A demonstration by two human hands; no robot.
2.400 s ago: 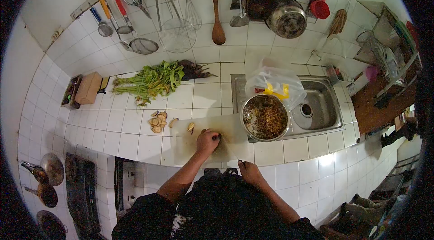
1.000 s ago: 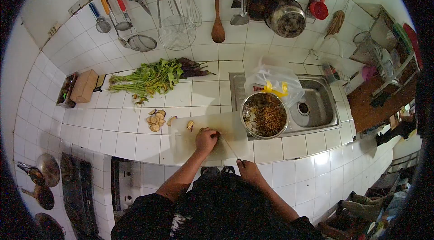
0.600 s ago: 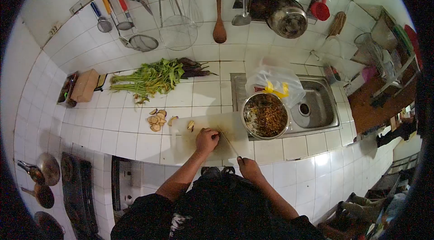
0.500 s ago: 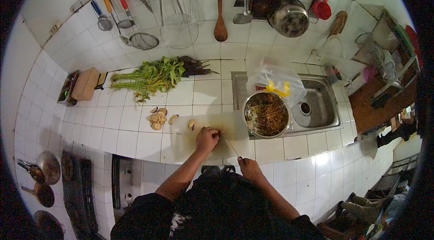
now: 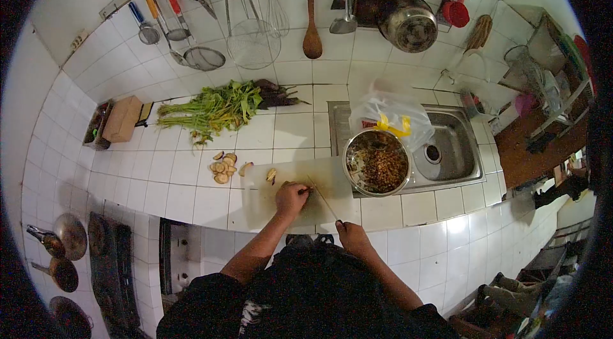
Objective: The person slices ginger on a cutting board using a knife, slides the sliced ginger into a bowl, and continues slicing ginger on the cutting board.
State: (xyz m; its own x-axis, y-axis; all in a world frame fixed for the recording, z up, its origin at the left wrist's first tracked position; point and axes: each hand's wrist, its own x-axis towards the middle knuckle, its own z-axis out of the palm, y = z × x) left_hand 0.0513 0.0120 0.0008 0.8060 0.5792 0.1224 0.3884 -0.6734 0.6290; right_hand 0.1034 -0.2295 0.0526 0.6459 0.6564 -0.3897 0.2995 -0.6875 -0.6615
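My right hand is wrapped round the handle of a knife, its thin blade slanting up and left over the cutting board. Just left of the blade, my left hand is closed, fingers bent down to the board, on a small dark piece of food mostly hidden by the fingers. A pale cut piece with a dark edge lies on the board above my left hand. At the board's upper left corner rests another cut piece, beside a small heap of pale, dark-rimmed slices.
A steel bowl of brown crumbly food stands right of the board, at the sink's edge. Behind it sits a plastic bag. Leafy greens and dark long vegetables lie along the wall, under hanging utensils.
Very little differs. The view has shifted slightly, and both hands keep nearly the same place, with the knife still right of my left fingers.
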